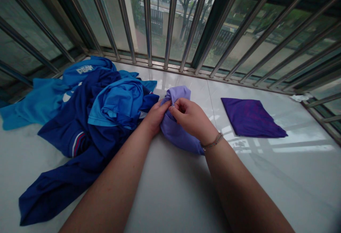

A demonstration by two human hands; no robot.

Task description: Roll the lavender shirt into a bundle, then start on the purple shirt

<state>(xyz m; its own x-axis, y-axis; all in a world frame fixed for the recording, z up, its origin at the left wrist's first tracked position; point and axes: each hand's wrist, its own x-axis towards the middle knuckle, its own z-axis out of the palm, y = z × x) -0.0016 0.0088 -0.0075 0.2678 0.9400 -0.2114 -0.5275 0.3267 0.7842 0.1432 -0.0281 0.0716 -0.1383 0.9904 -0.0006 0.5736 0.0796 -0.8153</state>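
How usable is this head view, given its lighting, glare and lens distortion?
In the head view, the left hand, right hand and lilac cloth stay legible, though somewhat dim; the window bars fan outward from wide-angle distortion; window light leaves pale glare on the tile ledge; no obvious motion blur.

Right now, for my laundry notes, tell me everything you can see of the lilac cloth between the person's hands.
The lilac cloth is a soft, thin-looking fabric, paler on top and deeper in shade below. It is bunched into a rough roll, so what kind of item it is cannot be told. It rests on the glossy white tile ledge, with its lower end running out under the right wrist. The right hand pinches its top with the fingers, and the left hand presses against its left side.
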